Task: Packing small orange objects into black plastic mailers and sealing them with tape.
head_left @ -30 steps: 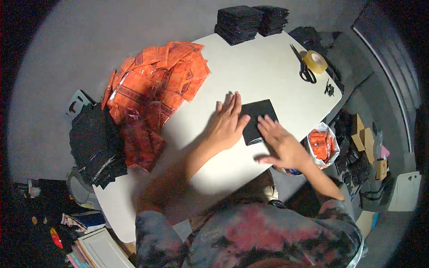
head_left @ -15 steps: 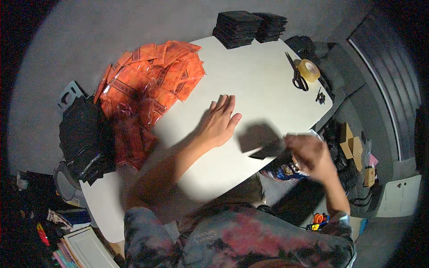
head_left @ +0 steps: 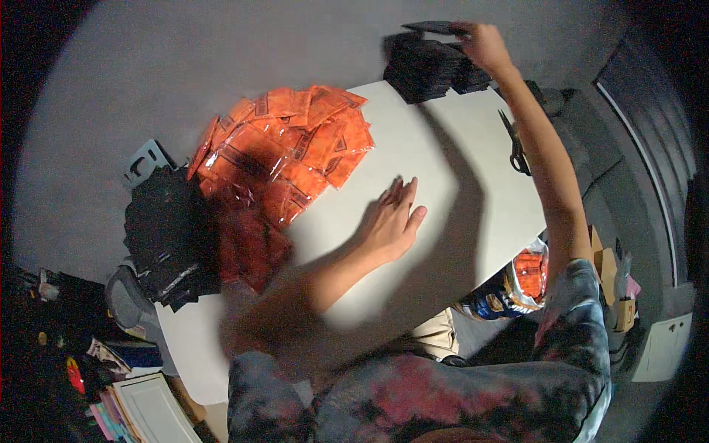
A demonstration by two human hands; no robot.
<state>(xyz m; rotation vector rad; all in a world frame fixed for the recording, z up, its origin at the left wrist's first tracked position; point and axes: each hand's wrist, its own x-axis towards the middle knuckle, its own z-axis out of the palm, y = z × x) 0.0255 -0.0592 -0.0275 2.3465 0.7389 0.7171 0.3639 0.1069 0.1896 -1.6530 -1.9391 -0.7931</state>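
Observation:
My right hand (head_left: 486,52) reaches to the far edge of the table. Its fingers are closed on the edge of a flat black packet (head_left: 432,27), held just above a tall stack of similar black packets (head_left: 419,70). A second black stack (head_left: 468,77) stands right beside it, partly behind my hand and wrist. Over the middle of the white table (head_left: 443,199) my left hand (head_left: 390,227) is open, fingers stretched out and empty. The nearest thing to it is a spread heap of orange packets (head_left: 325,140) in clear, shiny wrapping, to its left.
Black scissors (head_left: 519,153) lie at the table's right side, next to my forearm. A loose pile of black packets (head_left: 170,229) sits at the left edge. Below the right edge stands an open bag (head_left: 530,275) with orange packets in it. Cardboard boxes (head_left: 605,258) are farther right.
My right hand has swung from the table's near right edge to the far stacks, carrying a dark flat packet. My left hand keeps its outstretched pose. The whole view has shifted slightly.

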